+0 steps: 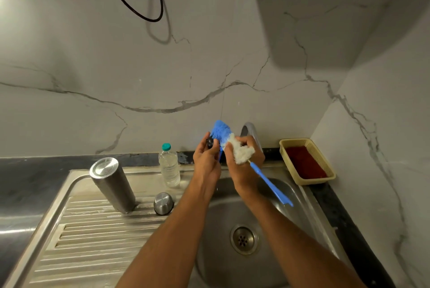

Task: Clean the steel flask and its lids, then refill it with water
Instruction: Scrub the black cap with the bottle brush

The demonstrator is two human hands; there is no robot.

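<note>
The steel flask (112,186) stands upside down on the ribbed drainboard (76,236), left of the sink basin. A steel outer lid (163,203) sits beside it, dome up. My left hand (206,157) holds a small dark inner lid (209,142) above the basin. My right hand (244,159) grips a blue bottle brush (221,130) near its white foamy bristles (242,151), the blue head against the inner lid. The brush handle (271,185) slants down to the right over the basin.
A clear plastic water bottle (169,165) with a teal cap stands at the sink's back edge. The tap spout (250,132) rises behind my right hand. A beige basket (307,161) with a red pad sits on the right counter. The drain (243,239) lies below.
</note>
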